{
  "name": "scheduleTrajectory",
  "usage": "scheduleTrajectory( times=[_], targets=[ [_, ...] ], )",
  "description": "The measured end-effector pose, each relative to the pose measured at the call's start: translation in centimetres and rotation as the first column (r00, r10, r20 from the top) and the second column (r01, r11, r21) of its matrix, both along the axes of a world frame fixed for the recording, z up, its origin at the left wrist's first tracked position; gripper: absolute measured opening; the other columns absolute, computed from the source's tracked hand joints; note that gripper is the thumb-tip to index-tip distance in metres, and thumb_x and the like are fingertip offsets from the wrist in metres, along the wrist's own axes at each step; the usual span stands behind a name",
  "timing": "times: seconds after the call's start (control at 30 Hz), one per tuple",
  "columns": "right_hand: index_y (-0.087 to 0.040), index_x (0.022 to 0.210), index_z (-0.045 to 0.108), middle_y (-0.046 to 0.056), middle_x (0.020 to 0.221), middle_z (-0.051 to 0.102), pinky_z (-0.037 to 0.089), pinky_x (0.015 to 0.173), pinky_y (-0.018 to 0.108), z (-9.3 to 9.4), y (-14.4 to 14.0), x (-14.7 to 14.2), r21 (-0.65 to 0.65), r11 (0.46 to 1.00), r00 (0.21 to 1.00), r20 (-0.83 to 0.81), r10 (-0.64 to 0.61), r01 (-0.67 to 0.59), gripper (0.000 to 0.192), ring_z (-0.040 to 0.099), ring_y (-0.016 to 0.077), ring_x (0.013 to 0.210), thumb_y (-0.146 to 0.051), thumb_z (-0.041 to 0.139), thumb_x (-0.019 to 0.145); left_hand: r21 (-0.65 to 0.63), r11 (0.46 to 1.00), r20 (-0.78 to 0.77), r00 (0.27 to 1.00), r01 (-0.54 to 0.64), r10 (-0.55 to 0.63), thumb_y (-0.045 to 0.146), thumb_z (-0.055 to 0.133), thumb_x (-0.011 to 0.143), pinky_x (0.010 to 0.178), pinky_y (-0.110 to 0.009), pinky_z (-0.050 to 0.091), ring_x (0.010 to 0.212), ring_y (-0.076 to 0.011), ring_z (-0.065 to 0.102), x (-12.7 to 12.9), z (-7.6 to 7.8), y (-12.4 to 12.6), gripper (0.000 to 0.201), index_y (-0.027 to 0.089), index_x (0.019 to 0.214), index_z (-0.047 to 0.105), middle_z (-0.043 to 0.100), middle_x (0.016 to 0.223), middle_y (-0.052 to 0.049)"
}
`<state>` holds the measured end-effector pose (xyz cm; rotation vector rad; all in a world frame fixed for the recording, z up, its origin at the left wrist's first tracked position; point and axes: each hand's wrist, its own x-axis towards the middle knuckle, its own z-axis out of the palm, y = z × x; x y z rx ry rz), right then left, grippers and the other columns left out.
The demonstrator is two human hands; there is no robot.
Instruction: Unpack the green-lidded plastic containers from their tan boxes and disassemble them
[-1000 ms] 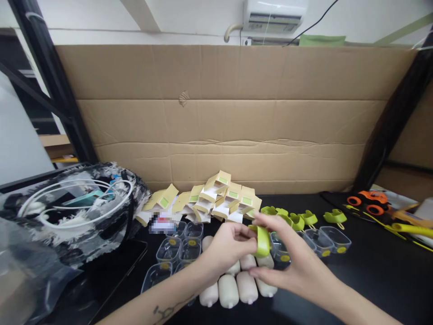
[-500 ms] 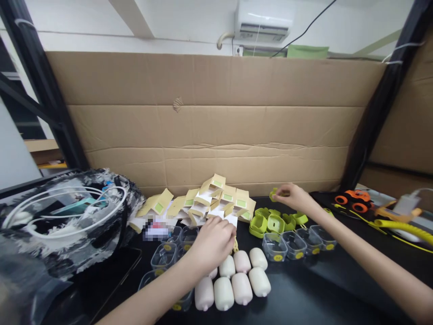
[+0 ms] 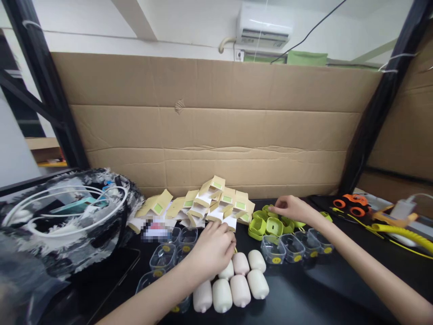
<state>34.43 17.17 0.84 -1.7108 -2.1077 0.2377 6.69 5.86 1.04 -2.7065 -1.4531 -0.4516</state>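
My left hand (image 3: 218,246) is curled, fingers down, above the back of a group of pale pink and cream barrel-shaped pieces (image 3: 241,291). A bit of something yellow shows by its fingertips, but the fingers hide what they hold. At the right, my right hand (image 3: 291,208) pinches a yellow-green plastic piece (image 3: 272,214) at the pile of yellow-green square cups (image 3: 274,227). In front of that pile stands a row of clear plastic cups (image 3: 273,249) with yellow round stickers. More clear cups (image 3: 163,257) stand left of the pale pieces, partly behind my left forearm.
Folded cardboard sleeves (image 3: 211,192) lie heaped at the back, against a tall cardboard panel (image 3: 216,131). A fluffy black-and-white basket (image 3: 67,243) with white cables stands at the left. An orange toy car (image 3: 353,204) and a yellow coiled cord (image 3: 402,232) lie at the right.
My right hand has come down with the yellow-green piece from above the pile to the pile itself. My left hand has shifted only slightly, staying curled behind the pale pieces.
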Motion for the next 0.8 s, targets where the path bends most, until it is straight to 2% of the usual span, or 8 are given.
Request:
scheduleTrajectory(
  times=[0.13,0.23,0.33,0.43,0.5,0.6,0.7,0.8],
  targets=[
    [-0.018,0.062,0.062,0.006,0.063,0.070,0.042,0.050,0.025,-0.8,0.4,-0.8,-0.045,0.999,1.000,-0.008,-0.017,0.017,0.032,0.065,0.0203,0.059,-0.049,0.067,0.061,0.021,1.000,0.035,0.999,0.010,-0.011,0.017,0.045,0.085,0.082,-0.037,0.042,0.089,-0.0220,0.053,0.0,0.3,-0.1,0.020,0.016,0.085,0.065,0.062,0.089,-0.005],
    [-0.018,0.063,0.063,0.004,0.063,0.070,0.043,0.049,0.024,-1.0,0.8,-0.7,-0.050,0.999,0.999,-0.033,-0.017,0.015,0.026,0.065,0.0196,0.060,-0.043,0.068,0.062,0.029,1.000,0.050,0.999,0.011,-0.012,0.018,0.044,0.085,0.081,-0.037,0.043,0.088,-0.0219,0.053,0.0,0.7,-0.3,0.020,0.017,0.085,0.065,0.062,0.088,-0.005],
    [-0.018,0.065,0.062,0.005,0.064,0.070,0.045,0.053,0.026,-0.1,0.6,0.1,0.010,0.999,0.998,-0.056,-0.043,0.044,0.026,0.065,0.0206,0.061,-0.044,0.063,0.067,0.023,1.000,0.093,0.996,0.014,-0.016,0.017,0.043,0.086,0.083,-0.039,0.042,0.090,-0.0228,0.053,0.1,1.0,-0.5,0.021,0.016,0.086,0.064,0.063,0.089,-0.006],
    [-0.019,0.072,0.062,0.005,0.068,0.070,0.047,0.058,0.029,1.7,-0.6,0.2,0.102,0.993,0.994,-0.101,-0.048,0.058,0.032,0.065,0.0219,0.064,-0.051,0.057,0.073,-0.048,0.998,0.266,0.964,0.041,-0.027,0.017,0.046,0.085,0.086,-0.039,0.042,0.091,-0.0216,0.055,0.4,1.3,-0.6,0.018,0.017,0.089,0.063,0.064,0.091,-0.005],
    [-0.020,0.080,0.062,0.006,0.076,0.070,0.050,0.062,0.030,2.8,-2.3,-0.7,0.187,0.982,0.973,-0.223,0.057,-0.015,0.033,0.065,0.0214,0.069,-0.053,0.056,0.075,-0.148,0.986,0.439,0.898,0.082,-0.009,0.020,0.046,0.086,0.086,-0.036,0.043,0.093,-0.0195,0.057,0.6,1.4,-0.8,0.017,0.018,0.095,0.060,0.064,0.095,-0.004],
    [-0.020,0.092,0.061,0.006,0.086,0.069,0.052,0.068,0.030,3.3,-6.0,-3.7,0.262,0.935,0.846,-0.416,0.333,-0.239,0.030,0.065,0.0200,0.076,-0.048,0.058,0.079,-0.313,0.935,0.638,0.766,0.166,0.078,0.030,0.043,0.089,0.080,-0.033,0.046,0.096,-0.0182,0.058,1.0,1.1,-1.0,0.021,0.022,0.104,0.056,0.063,0.105,-0.003],
    [-0.022,0.097,0.059,0.004,0.084,0.067,0.052,0.064,0.029,2.5,-9.7,-6.9,0.285,0.907,0.787,-0.459,0.414,-0.311,0.027,0.064,0.0182,0.074,-0.042,0.061,0.079,-0.355,0.882,0.780,0.618,0.309,0.098,0.032,0.046,0.087,0.081,-0.032,0.046,0.096,-0.0177,0.059,1.3,0.7,-0.9,0.022,0.022,0.104,0.056,0.063,0.105,-0.003],
    [-0.025,0.101,0.059,0.003,0.089,0.066,0.052,0.070,0.031,1.3,-11.9,-8.5,0.361,0.874,0.753,-0.459,0.471,-0.325,0.024,0.062,0.0180,0.079,-0.036,0.061,0.080,-0.380,0.837,0.869,0.462,0.394,0.177,0.029,0.058,0.079,0.080,-0.030,0.047,0.087,-0.0175,0.061,1.6,0.6,-0.5,0.017,0.015,0.089,0.058,0.066,0.092,-0.006]
  ],
)
